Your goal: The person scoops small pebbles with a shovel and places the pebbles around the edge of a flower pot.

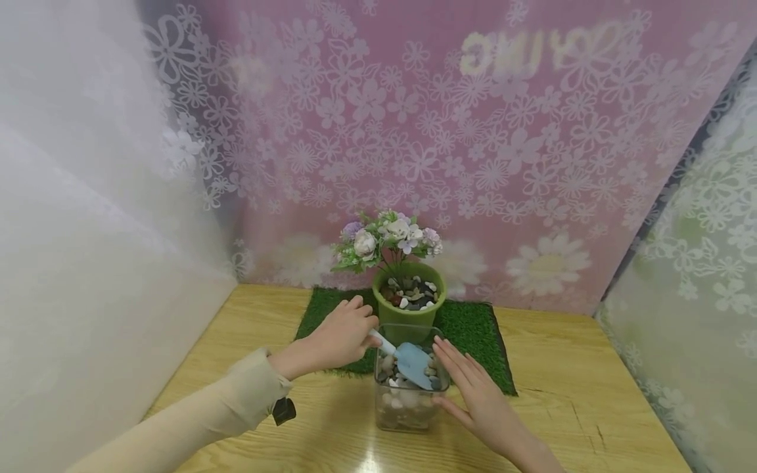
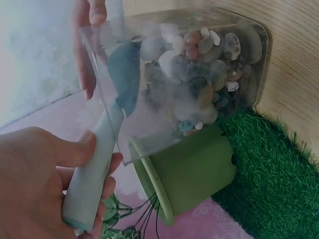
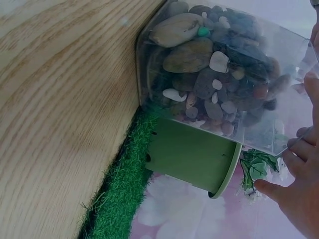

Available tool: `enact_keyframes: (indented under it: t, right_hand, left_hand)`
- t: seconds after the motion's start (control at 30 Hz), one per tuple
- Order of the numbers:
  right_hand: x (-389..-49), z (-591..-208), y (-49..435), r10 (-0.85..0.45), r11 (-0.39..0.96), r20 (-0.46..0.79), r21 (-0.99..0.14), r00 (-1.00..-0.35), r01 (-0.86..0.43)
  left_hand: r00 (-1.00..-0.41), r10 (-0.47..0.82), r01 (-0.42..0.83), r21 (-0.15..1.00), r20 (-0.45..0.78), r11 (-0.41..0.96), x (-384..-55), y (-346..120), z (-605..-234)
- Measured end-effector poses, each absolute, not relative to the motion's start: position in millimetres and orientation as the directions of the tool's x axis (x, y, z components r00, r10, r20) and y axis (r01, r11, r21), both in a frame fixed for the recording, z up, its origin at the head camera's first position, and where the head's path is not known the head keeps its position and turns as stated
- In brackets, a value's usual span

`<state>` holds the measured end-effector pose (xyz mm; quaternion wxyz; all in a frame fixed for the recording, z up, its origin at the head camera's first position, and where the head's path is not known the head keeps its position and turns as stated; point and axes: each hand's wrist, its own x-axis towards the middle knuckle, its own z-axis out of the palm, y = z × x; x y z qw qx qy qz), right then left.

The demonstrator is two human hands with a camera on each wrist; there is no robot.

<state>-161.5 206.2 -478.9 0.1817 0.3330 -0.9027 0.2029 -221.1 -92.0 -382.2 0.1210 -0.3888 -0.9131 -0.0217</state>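
A small trowel (image 1: 414, 365) with a light blue blade and pale handle is held by my left hand (image 1: 340, 334). In the left wrist view the thumb and fingers wrap its handle (image 2: 90, 177). The blade dips inside the mouth of a clear plastic box (image 1: 403, 420), over mixed pebbles (image 3: 212, 84). My right hand (image 1: 481, 404), fingers fairly straight, rests against the box's right rim. Right behind the box stands a green flowerpot (image 1: 408, 315) with pebbles around the stems of white and purple flowers (image 1: 390, 240).
The pot stands on a green artificial grass mat (image 1: 473, 328), which lies on a wooden table (image 1: 568, 407). A pink flowered curtain (image 1: 367, 144) hangs behind, with pale panels at left and right. A small black object (image 1: 284, 411) shows under the left cuff.
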Motion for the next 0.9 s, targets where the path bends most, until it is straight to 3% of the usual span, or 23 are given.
enact_keyframes:
  t: [0.3,0.63,0.9]
  right_hand:
    - [-160.6,-478.0,203.4,-0.527,0.691,0.508,-0.210,-0.681,-0.691]
    - [-160.3,-476.1,206.0,-0.522,0.706,0.483,-0.219,-0.703,-0.674]
    - [-158.9,-475.8,203.6,-0.515,0.710,0.489,-0.218,-0.704,-0.670]
  left_hand:
    - [-0.714,0.661,0.695,0.124,0.230,0.708,-215.5,-105.6,-384.6]
    - [-0.720,0.640,0.689,0.163,0.269,0.707,-212.3,-111.2,-389.2]
    - [-0.736,0.567,0.656,0.185,0.371,0.731,-205.2,-135.8,-395.7]
